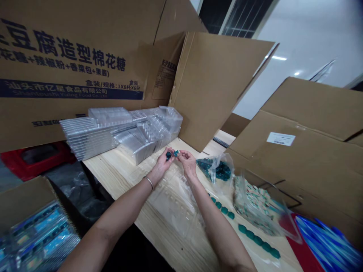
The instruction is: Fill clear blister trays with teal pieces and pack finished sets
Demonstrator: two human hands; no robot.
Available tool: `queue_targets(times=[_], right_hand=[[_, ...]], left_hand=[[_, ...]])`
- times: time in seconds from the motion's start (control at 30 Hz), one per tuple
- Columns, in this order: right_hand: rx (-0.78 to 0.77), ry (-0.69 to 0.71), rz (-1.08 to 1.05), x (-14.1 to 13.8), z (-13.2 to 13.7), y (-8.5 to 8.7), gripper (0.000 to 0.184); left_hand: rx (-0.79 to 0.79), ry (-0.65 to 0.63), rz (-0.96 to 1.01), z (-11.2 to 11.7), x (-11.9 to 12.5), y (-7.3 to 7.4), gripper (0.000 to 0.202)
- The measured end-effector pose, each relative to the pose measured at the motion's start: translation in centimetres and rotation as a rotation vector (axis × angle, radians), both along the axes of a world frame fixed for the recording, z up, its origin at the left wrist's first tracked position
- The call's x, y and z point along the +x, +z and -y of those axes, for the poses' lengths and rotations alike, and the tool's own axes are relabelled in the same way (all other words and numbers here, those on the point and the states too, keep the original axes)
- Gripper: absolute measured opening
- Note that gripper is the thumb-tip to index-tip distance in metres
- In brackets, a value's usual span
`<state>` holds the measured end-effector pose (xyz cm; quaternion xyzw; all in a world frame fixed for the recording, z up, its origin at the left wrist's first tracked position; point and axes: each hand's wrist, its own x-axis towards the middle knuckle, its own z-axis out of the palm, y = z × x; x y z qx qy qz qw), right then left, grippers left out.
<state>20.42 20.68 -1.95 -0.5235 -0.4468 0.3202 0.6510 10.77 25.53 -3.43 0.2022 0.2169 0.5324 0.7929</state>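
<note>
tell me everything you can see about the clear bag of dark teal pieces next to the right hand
The clear bag is thin, crinkled, glossy plastic, slumped on the pale wooden table. It holds a heap of small dark teal pieces that show through its wall. It lies just right of the right hand, which pinches a similar teal piece, and seems not to touch it. A second bag of paler pieces lies close by its lower edge.

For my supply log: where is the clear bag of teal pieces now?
In the head view, the clear bag of teal pieces lies on the wooden table just right of the right hand, beside a bag of pale patterned items.
</note>
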Motion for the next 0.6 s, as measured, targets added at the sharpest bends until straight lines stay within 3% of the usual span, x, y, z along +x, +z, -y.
queue_targets(times=[0.13,0.27,0.6], right_hand=[[0.041,-0.098,0.212,1.1,-0.5,0.2,0.032],[0.039,-0.118,0.347,1.5,-0.7,0.2,0.028],[-0.063,0.091,0.079,2.6,-0.1,1.2,0.033]], left_hand=[[0.098,-0.075,-0.078,0.5,0.5,-0.2,0.030],[0.225,-0.058,-0.163,1.1,1.0,0.0,0.035],[0.272,-0.047,-0.254,1.6,0.9,0.8,0.038]])
